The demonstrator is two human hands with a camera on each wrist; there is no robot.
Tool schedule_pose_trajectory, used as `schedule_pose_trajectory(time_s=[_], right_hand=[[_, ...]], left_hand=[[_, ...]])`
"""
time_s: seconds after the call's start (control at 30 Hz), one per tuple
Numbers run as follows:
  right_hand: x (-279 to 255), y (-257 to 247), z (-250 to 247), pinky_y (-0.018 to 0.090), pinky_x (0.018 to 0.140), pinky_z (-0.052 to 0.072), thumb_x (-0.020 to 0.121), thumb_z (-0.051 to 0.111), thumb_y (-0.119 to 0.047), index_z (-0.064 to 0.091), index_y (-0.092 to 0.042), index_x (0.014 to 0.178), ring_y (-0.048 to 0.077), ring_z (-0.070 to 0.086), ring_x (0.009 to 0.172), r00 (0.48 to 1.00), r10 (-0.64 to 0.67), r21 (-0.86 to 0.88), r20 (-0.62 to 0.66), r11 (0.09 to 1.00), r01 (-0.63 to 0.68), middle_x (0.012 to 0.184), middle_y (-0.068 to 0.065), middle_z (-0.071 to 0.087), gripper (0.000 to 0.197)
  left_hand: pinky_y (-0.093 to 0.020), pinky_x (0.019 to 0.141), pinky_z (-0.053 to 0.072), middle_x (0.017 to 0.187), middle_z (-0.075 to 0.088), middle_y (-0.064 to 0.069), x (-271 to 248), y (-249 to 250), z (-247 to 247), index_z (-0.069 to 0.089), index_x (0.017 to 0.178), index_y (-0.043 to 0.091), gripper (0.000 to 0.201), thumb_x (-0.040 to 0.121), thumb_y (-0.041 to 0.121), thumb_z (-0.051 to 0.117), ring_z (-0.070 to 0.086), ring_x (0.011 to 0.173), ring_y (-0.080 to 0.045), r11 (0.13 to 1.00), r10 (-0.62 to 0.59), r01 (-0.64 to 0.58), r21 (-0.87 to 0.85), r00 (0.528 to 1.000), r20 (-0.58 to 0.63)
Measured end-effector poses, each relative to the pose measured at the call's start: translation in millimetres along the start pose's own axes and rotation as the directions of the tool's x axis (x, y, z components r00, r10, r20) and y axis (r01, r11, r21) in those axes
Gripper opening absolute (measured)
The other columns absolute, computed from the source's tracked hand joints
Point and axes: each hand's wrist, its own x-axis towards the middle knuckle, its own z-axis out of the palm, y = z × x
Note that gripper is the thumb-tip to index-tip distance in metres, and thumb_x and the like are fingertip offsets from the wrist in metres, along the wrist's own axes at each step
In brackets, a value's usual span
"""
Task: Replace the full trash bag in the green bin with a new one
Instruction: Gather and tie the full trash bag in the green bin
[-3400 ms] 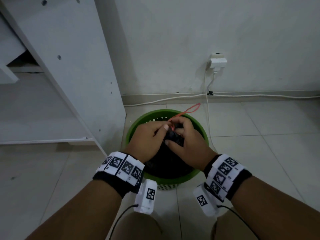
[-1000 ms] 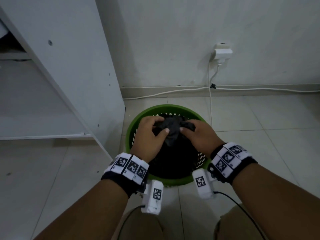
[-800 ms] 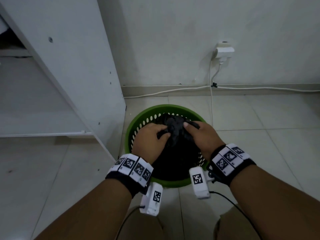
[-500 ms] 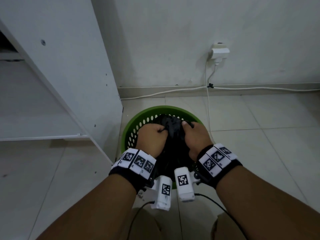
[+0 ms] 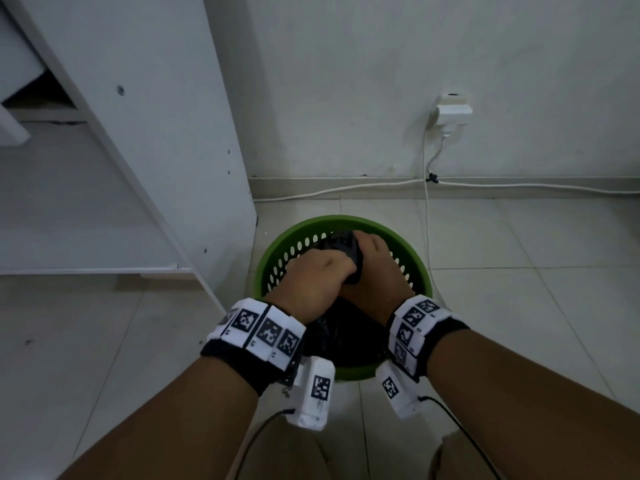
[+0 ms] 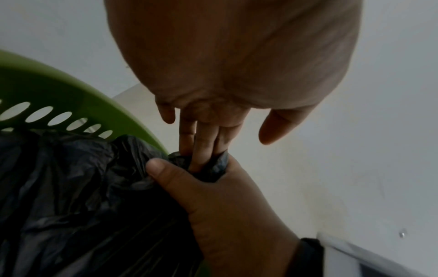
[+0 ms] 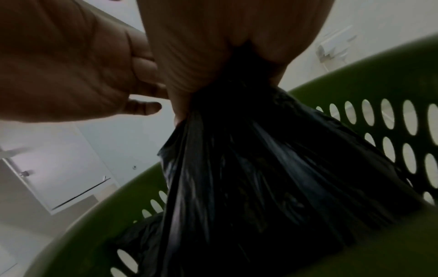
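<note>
Roughly, we judged the job to be in its early half: the green bin (image 5: 417,268) still held the full black trash bag (image 7: 249,168), whose mouth was gathered into a neck above the rim, while lifting it out and lining the bin with a new one remained, and no new bag showed anywhere. Our right hand (image 5: 375,268) had its fingers curled tight round that neck; our left hand (image 5: 311,285) pinched the bunched top, its fingers (image 6: 201,150) pressed together against it. A white cabinet (image 5: 156,133) stood just beside the bin on the left, crowding a lift, and a white cable (image 5: 426,209) ran down from a wall plug (image 5: 452,114) close behind
</note>
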Motion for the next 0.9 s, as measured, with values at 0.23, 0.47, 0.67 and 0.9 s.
schedule_pose_trajectory(time_s=[0.23,0.47,0.67,0.9], right_hand=[[1,-4,-9,0.025,0.083,0.041,0.091,0.062,-0.027,0.058,-0.014,0.125,0.027,0.063,0.106,0.993,-0.072,-0.063,0.094,0.995,0.078,0.118,0.008,0.067,0.037],[1,-2,-8,0.037,0.09,0.052,0.085,0.07,-0.042,0.068,-0.016,0.11,0.022,0.066,0.099,0.999,0.037,0.156,-0.016,0.987,-0.034,0.105,0.003,0.072,0.036],[-2,-6,-1,0.038,0.09,0.054,0.085,0.07,-0.042,0.072,-0.02,0.107,0.017,0.067,0.095,0.981,0.172,0.346,-0.087,0.929,-0.132,0.101,-0.001,0.073,0.031],[-10,-9,1,0.036,0.087,0.055,0.086,0.07,-0.04,0.072,-0.019,0.105,0.016,0.067,0.093,0.963,0.224,0.453,-0.149,0.881,-0.134,0.098,-0.002,0.073,0.028]], left_hand=[[-0.047,0.092,0.046,0.091,0.059,0.009,0,-16,-3,0.072,0.075,0.046,0.027,0.085,0.055,0.049,0.054,0.098,-0.021,0.891,0.257,-0.178,0.417,0.956,-0.142],[-0.044,0.107,0.034,0.135,0.045,-0.014,-29,-55,-21,0.047,0.135,0.016,0.068,0.083,0.058,0.059,0.036,0.129,-0.033,0.89,-0.05,0.258,0.376,0.875,-0.481],[-0.045,0.109,0.039,0.137,0.037,-0.013,-52,-75,-30,0.028,0.146,0.023,0.122,0.048,0.076,0.079,0.033,0.134,-0.034,0.873,-0.272,0.364,0.324,0.916,-0.295],[-0.037,0.109,0.042,0.146,0.033,-0.013,-54,-91,-33,0.001,0.154,0.023,0.163,0.025,0.054,0.097,0.034,0.138,-0.029,0.884,-0.34,0.362,0.297,0.932,-0.125]])
